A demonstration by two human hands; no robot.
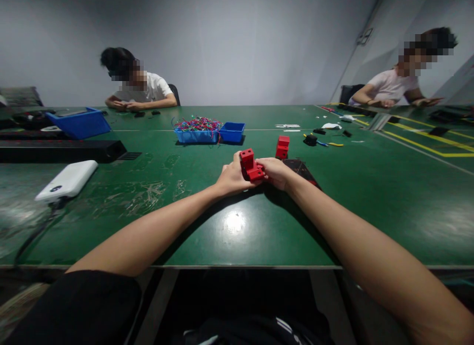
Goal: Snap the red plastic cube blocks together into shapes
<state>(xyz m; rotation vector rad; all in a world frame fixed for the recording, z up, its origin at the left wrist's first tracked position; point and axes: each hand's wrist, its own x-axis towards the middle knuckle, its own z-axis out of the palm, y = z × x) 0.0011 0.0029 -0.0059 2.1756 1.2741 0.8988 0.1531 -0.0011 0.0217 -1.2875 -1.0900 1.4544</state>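
A red, step-shaped block (pixel 253 170) with small round holes is held just above the green table, in front of me. My left hand (pixel 230 180) is wrapped round its left side and underside. My right hand (pixel 276 172) is closed at its right end, with the fingertips pressed against it and partly hidden. Just beyond my right hand stands a second red block (pixel 282 146) of similar look. A flat black case (pixel 301 170) with a red edge lies beside my right wrist, partly covered by it.
Further back are a light blue bin (pixel 196 136) of coloured wires and a dark blue bin (pixel 232 132). Pliers (pixel 329 144) lie to the right. A white power bank (pixel 67 180) with a cable and a long black bar (pixel 61 151) are left. Two people sit across the table.
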